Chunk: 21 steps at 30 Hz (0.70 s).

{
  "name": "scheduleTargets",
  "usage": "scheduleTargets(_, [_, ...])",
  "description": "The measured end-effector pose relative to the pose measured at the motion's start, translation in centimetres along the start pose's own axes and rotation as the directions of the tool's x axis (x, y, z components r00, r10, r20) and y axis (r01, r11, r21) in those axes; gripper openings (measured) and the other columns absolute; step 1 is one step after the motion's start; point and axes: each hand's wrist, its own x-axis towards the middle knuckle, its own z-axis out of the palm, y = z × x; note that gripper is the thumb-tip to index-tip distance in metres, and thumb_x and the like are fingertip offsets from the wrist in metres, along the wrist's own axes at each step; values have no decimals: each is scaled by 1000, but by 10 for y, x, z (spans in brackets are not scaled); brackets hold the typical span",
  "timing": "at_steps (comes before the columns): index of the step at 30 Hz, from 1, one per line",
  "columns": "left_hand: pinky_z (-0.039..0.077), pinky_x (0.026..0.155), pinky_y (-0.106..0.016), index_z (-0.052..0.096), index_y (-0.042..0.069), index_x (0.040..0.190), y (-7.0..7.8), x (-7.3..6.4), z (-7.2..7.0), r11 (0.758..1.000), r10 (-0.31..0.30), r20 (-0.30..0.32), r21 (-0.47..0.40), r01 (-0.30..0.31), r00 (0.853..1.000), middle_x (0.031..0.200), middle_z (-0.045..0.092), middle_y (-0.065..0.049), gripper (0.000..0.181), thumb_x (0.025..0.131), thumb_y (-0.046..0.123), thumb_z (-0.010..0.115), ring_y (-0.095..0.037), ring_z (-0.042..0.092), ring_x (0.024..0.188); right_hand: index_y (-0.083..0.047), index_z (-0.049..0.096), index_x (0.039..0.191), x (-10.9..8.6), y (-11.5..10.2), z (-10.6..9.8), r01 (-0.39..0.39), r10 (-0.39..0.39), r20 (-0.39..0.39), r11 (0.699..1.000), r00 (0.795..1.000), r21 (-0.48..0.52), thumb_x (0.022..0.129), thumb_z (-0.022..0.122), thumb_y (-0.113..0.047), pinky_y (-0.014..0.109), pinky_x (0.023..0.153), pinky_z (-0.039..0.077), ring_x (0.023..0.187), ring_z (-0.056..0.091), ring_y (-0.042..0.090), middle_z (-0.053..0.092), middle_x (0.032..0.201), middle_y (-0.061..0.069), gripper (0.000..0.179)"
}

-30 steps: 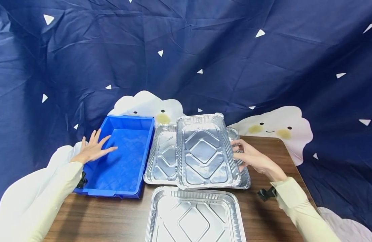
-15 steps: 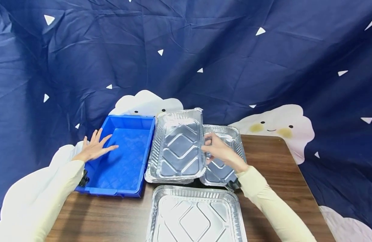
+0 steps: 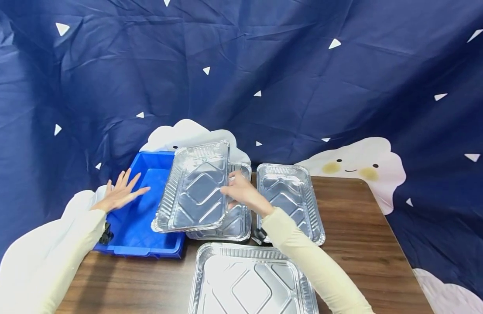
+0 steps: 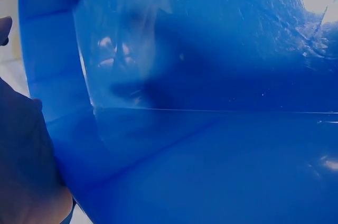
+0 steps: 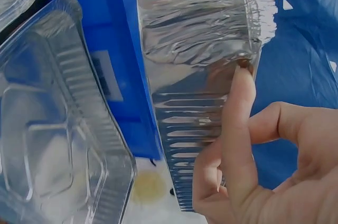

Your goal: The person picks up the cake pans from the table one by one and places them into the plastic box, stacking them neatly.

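My right hand (image 3: 243, 192) pinches the right rim of a foil tray (image 3: 202, 189), which is raised over the right side of a blue plastic bin (image 3: 133, 251) and tilted. In the right wrist view, my thumb and fingers grip the crimped edge of its ribbed side wall (image 5: 190, 92). My left hand (image 3: 121, 192) is spread at the bin's left edge, fingers straight; the left wrist view shows the bin's inner wall (image 4: 55, 81) beside it. Under the held tray, a second foil tray (image 3: 239, 220) stands on the table, partly covered.
Another foil tray (image 3: 286, 187) stands at the right, partly behind my right sleeve. A larger foil tray (image 3: 251, 285) lies at the front of the wooden table (image 3: 355, 218). A dark blue curtain (image 3: 241, 65) with white clouds hangs behind.
My right hand has carried the foil tray leftward, from above the right tray, across the left tray, to over the bin's right side. My left hand has stayed in place.
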Motion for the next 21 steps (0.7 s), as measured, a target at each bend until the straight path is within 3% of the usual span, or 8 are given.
scheduleTargets(3, [-25,110,-77,6,2,168,-2,1,-1,1000,0,-5,-9,0,1000,171,-19,-29,108,100,75,44,-55,-22,154,9,32,153,6,-5,16,-5,5,-4,999,1000,-33,92,65,-2,27,55,60,53,59,13,57,125,24,70])
scheduleTargets(10, [-24,110,-76,1,0,168,-3,0,-2,1000,1,-8,-26,-1,1000,172,-18,-28,106,102,71,44,-51,-23,155,10,31,152,24,-15,56,-21,18,-34,996,999,-91,93,70,-3,29,54,60,42,58,13,57,128,29,72])
scheduleTargets(16, [-22,110,-78,-2,2,168,-5,-2,-4,1000,5,2,-28,-5,1000,172,-21,-25,111,100,76,44,-49,-24,156,14,25,156,41,-17,96,-50,41,-78,991,996,-124,93,74,-3,30,51,59,37,56,14,44,148,40,81])
scheduleTargets(21, [-20,110,-79,-3,3,168,-5,0,-1,1000,19,-3,-19,-20,1000,172,-21,-24,105,103,70,45,-48,-23,156,15,31,151,55,-11,123,-68,55,-114,991,992,-113,91,76,-1,34,51,60,37,58,17,46,145,41,77])
